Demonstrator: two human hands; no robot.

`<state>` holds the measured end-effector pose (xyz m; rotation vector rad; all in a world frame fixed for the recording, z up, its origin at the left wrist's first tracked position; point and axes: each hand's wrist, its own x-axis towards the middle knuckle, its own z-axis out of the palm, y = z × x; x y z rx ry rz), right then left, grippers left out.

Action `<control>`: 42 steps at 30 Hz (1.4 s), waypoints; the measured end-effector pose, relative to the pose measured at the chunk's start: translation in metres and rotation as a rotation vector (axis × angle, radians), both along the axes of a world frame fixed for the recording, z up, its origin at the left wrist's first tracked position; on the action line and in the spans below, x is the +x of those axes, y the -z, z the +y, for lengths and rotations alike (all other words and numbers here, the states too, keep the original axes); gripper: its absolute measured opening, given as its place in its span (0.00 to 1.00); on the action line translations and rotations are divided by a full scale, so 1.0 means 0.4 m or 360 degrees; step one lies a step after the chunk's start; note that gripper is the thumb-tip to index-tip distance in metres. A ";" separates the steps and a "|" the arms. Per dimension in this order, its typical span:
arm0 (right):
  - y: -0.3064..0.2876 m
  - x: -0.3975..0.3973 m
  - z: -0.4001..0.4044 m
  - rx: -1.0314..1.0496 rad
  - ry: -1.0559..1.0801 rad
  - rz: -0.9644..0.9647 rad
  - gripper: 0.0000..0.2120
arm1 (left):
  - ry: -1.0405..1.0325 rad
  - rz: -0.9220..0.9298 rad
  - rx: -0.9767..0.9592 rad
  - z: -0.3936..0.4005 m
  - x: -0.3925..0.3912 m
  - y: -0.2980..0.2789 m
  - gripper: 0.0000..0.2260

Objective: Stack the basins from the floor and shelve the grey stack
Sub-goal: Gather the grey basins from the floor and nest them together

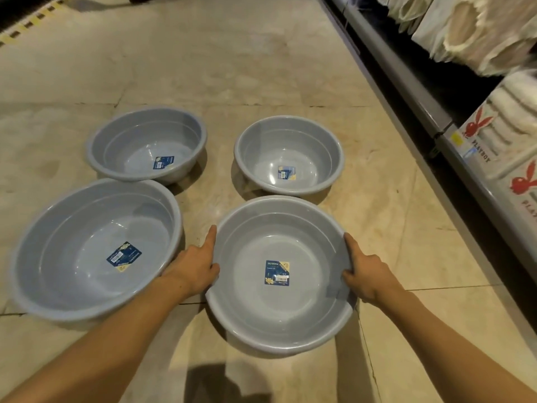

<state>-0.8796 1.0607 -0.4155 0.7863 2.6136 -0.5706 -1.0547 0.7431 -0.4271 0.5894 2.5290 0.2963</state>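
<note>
Several grey plastic basins with blue labels inside sit on the beige tiled floor. The near right basin (247, 309) is gripped on both sides of its rim: my left hand (194, 269) holds the left edge and my right hand (366, 271) holds the right edge. A larger basin (69, 257) lies at the near left, just beside my left hand. Two more stand farther away, a far left basin (128, 138) and a far right basin (270, 144). All are upright and separate, none nested.
A grey metal shelf edge (418, 106) runs along the right, with white packaged textiles (499, 135) and hanging towels (465, 30) on it. Black-and-yellow floor tape (26, 24) marks the far left. Bare floor lies beyond the basins.
</note>
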 end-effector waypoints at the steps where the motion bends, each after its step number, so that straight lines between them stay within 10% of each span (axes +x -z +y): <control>1: -0.007 -0.002 0.004 0.0003 0.0007 0.0009 0.40 | 0.0023 0.0025 0.0019 0.002 -0.001 -0.009 0.40; 22: -0.455 -0.304 0.199 0.0448 0.0108 0.0712 0.23 | 0.0142 0.0798 0.0458 0.217 -0.362 -0.493 0.19; 42: -0.123 -0.618 0.381 0.0551 0.0397 0.0873 0.14 | -0.0063 0.0690 0.0382 0.416 -0.624 -0.133 0.17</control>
